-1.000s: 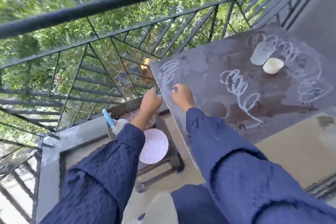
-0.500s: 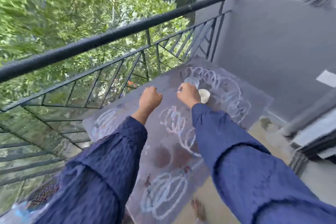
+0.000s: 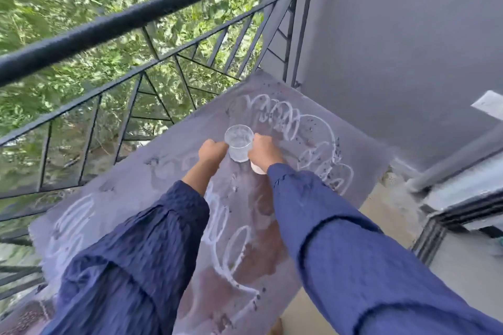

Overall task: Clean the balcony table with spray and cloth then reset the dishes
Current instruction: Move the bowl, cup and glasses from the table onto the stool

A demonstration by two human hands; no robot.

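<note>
- While the bench [image 3: 130, 185] lay marked all over with white scribbled loops [image 3: 283, 114] and brownish stains [image 3: 261, 204], a clear glass [image 3: 239, 143] stood upright on it toward the far end, between the two hands.
- The right hand [image 3: 262, 151] had its fingers [image 3: 257, 141] curled against the glass's right side and appeared to hold it.
- The left hand [image 3: 213, 151] sat as a fist touching the glass's left side. Its fingertips were hidden, so whether it gripped the glass or held nothing could not be told.
- A small white cup [image 3: 257, 168] sat on the bench just beside the glass, mostly hidden under the right wrist.
- The step in hand was probably clearing the dishes off, so the top could be sprayed and wiped. No spray bottle or cloth was in view.
- The glass looked misted and was likely slippery, so a full wrap round its lower wall would have served better than a pinch at the rim.
- A straight lift was called for, because the right wrist hung over the cup and a sideways drag could have knocked it.
- The railing [image 3: 136, 16] ran close along the bench's left edge with greenery beyond, so carrying the glass back toward the body was the safer path.
- The cup was best taken as a separate lift, not stacked in haste.
</note>
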